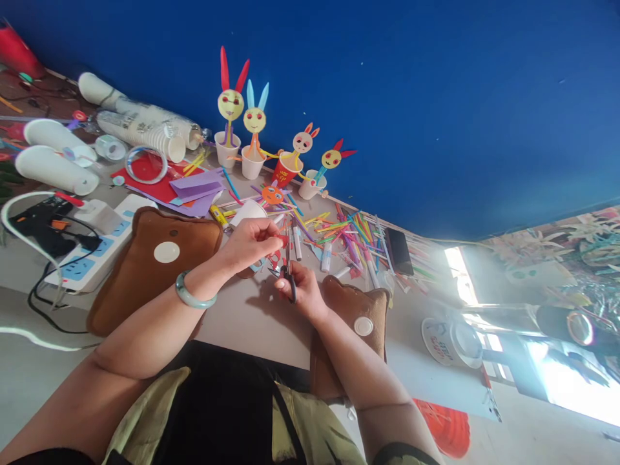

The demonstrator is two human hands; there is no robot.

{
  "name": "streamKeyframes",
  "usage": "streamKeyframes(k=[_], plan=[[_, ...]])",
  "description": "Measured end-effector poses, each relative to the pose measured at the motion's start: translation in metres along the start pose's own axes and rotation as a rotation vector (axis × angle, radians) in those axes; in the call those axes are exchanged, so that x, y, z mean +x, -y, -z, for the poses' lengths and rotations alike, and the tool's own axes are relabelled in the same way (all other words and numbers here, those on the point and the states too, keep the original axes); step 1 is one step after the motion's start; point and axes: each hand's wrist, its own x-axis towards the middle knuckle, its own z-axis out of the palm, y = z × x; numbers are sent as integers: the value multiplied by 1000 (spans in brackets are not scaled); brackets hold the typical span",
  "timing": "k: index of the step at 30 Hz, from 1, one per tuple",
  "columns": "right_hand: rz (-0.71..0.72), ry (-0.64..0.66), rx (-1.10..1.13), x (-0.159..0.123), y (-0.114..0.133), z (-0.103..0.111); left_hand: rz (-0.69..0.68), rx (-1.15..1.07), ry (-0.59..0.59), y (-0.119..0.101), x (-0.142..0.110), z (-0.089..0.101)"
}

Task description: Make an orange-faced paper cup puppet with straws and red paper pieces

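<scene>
My left hand (254, 245), with a pale green bangle (194, 294) at its wrist, is closed in a pinch on a small red paper piece (283, 241). Scissors (289, 279) with black handles are in my right hand (307, 294), their blades pointing up beside that piece. Whether the blades touch the paper I cannot tell. Red scraps (274, 259) lie just below the fingers. Beyond my hands, an orange rabbit face (274, 195) lies among coloured sticks, near a white paper cup (248, 212) that is partly hidden by my left hand.
Several rabbit figures stand in cups along the blue wall (411, 116), one in a red cup (285, 173). Brown plush pads (145, 284) lie under both forearms. A power strip (92, 258) with cables sits at left. A phone (399, 250) and markers (326, 257) lie at right.
</scene>
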Motion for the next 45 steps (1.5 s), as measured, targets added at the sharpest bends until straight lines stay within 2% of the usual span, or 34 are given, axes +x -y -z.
streamKeyframes(k=[45], plan=[[2, -3, 22, 1, -1, -2, 0, -37, -4, -5, -1, -2]])
